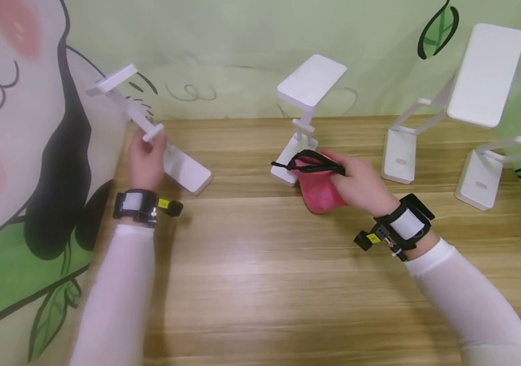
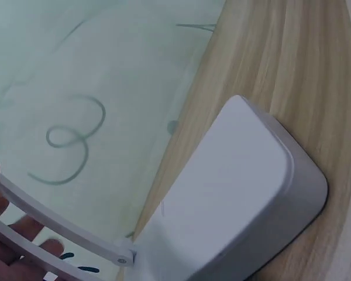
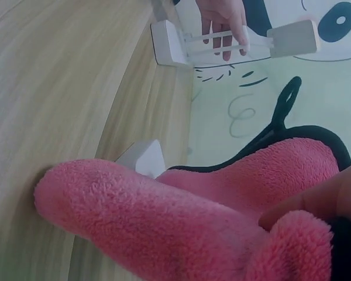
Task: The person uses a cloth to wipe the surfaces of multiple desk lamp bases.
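My left hand (image 1: pixel 145 165) grips the hinged arm of a white desk lamp (image 1: pixel 188 170) at the left. Its fingers (image 2: pixel 26 225) show around the lamp's two thin rods in the left wrist view, and the lamp base stands on the table. In my right hand (image 1: pixel 363 184) is a pink plush cloth (image 1: pixel 319 192) with black edging and a black loop. The cloth hangs bunched in front of a second white desk lamp (image 1: pixel 312 81), covering part of its base. Up close in the right wrist view, the folded cloth (image 3: pixel 146 216) fills the lower half.
Two more white desk lamps stand at the right, one with a raised panel head (image 1: pixel 487 76) and one with its base (image 1: pixel 479 180) nearer the table edge. A wood-grain table (image 1: pixel 251 284) meets a green wall (image 1: pixel 224 46) with panda and leaf drawings.
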Action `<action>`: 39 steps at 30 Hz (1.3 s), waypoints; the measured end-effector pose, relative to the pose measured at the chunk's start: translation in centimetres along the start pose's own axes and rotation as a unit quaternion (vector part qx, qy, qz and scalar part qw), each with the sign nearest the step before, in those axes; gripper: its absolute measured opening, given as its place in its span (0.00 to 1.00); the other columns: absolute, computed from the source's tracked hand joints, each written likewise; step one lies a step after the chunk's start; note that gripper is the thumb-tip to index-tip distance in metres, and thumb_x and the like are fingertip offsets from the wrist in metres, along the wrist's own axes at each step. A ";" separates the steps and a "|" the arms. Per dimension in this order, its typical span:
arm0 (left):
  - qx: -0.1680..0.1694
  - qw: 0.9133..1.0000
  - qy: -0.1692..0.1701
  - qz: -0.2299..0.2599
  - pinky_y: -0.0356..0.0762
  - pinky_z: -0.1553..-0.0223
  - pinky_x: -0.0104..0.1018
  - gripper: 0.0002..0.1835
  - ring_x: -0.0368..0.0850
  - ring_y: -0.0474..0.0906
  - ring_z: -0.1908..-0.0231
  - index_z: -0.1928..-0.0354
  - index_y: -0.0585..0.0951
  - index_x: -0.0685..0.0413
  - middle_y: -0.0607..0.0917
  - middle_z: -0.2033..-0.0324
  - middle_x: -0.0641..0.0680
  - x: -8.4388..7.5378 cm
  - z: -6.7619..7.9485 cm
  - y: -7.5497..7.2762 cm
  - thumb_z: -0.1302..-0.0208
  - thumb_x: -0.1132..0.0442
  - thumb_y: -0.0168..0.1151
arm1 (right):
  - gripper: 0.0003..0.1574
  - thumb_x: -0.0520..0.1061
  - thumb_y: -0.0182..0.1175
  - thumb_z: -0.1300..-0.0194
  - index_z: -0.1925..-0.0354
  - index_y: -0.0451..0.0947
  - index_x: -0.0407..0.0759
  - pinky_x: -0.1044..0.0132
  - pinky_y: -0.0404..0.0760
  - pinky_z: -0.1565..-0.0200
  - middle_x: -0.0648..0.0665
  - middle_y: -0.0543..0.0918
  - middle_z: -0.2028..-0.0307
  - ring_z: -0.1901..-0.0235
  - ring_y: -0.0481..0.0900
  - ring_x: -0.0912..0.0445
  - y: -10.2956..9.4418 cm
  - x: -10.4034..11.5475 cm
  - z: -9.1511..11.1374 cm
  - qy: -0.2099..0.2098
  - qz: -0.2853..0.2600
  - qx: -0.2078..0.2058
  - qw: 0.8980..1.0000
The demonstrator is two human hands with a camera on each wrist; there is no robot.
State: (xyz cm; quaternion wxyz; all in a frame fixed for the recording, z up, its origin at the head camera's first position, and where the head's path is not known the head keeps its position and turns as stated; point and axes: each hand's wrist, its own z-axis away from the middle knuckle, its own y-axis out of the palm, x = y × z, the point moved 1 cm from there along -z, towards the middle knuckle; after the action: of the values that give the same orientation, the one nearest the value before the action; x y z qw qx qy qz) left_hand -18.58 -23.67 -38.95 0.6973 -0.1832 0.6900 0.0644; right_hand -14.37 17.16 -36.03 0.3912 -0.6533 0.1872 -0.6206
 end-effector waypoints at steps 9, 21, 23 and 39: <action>0.027 0.999 -0.010 -0.025 0.63 0.36 0.49 0.23 0.48 0.73 0.42 0.44 0.77 0.48 0.80 0.44 0.55 0.5 -0.4 0.6 0.38 0.46 0.56 | 0.28 0.41 0.49 0.37 0.39 0.71 0.57 0.60 0.70 0.67 0.45 0.82 0.55 0.64 0.74 0.49 -0.3 -0.8 0.3 0.009 -0.019 -0.014 1.000; 0.230 0.973 -0.004 -0.019 0.57 0.37 0.58 0.23 0.52 0.67 0.41 0.46 0.78 0.55 0.77 0.42 0.54 -0.6 2.9 4.5 0.36 0.47 0.55 | 0.18 0.48 0.51 0.33 0.46 0.76 0.52 0.61 0.69 0.69 0.44 0.80 0.66 0.70 0.72 0.52 0.7 2.3 1.1 -0.032 -0.068 -0.066 0.995; 0.251 0.968 -0.006 -0.012 0.57 0.37 0.59 0.22 0.54 0.66 0.41 0.46 0.79 0.55 0.76 0.42 0.54 -0.7 3.4 5.1 0.36 0.49 0.55 | 0.19 0.46 0.52 0.34 0.46 0.76 0.53 0.61 0.70 0.69 0.44 0.81 0.65 0.71 0.73 0.53 1.6 3.0 1.1 -0.049 -0.075 -0.081 0.993; 0.301 0.953 -0.006 0.030 0.60 0.37 0.56 0.19 0.50 0.70 0.47 0.47 0.78 0.61 0.76 0.49 0.55 -0.8 4.5 6.7 0.34 0.58 0.55 | 0.36 0.47 0.54 0.35 0.31 0.57 0.47 0.53 0.76 0.42 0.41 0.71 0.36 0.39 0.72 0.49 11.2 6.9 1.5 -0.267 0.138 -0.036 0.953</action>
State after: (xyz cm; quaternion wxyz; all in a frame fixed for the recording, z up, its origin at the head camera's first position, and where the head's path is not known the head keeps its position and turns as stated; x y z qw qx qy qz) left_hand -16.67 -15.84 -39.36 0.7218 0.0569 0.6785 -0.1242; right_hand -9.14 5.58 -39.68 0.4848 -0.7767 0.1868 -0.3561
